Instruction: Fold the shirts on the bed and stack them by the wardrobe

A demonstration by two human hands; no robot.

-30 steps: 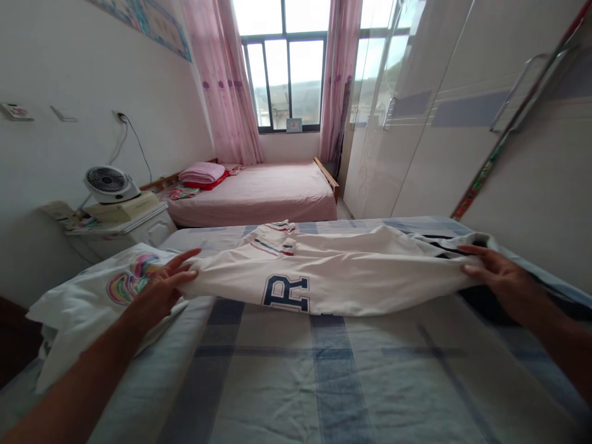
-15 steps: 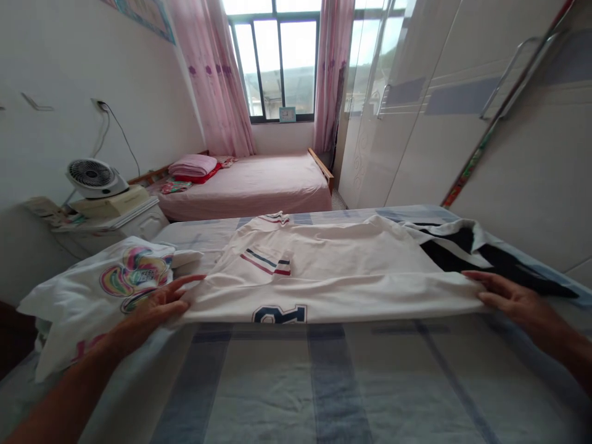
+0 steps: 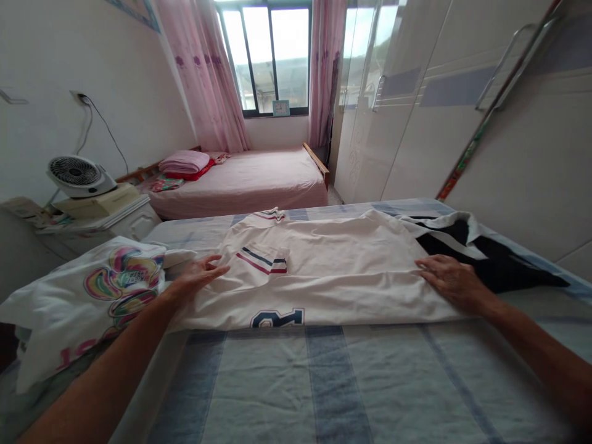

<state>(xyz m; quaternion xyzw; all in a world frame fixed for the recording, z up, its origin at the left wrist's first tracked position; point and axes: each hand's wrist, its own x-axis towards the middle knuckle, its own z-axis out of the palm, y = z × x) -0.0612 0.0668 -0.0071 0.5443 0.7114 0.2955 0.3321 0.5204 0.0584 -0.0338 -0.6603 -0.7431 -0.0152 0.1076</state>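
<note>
A white T-shirt (image 3: 342, 253) lies on the bed, its near side folded over in a long strip. The striped sleeve cuff and part of a dark printed letter face up. At the shirt's left end is my left hand (image 3: 201, 276), its fingers apart and touching the cloth. Over on the right, my right hand (image 3: 448, 280) rests fingertips on the shirt near its right end, with fingers stretched out and not gripping. Just beyond that hand lies a black and white garment (image 3: 499, 262).
Another white shirt with a colourful print (image 3: 124, 277) lies crumpled at left. The blue checked bedsheet (image 3: 263, 382) spreads in front. A fan (image 3: 81, 176) stands on a cabinet at left. Further back are a pink bed (image 3: 259, 179) and a wardrobe (image 3: 416, 123).
Both hands have left the folded near edge and moved inward and farther up the white T-shirt. The folded strip now lies on the shirt. The view has shifted slightly.
</note>
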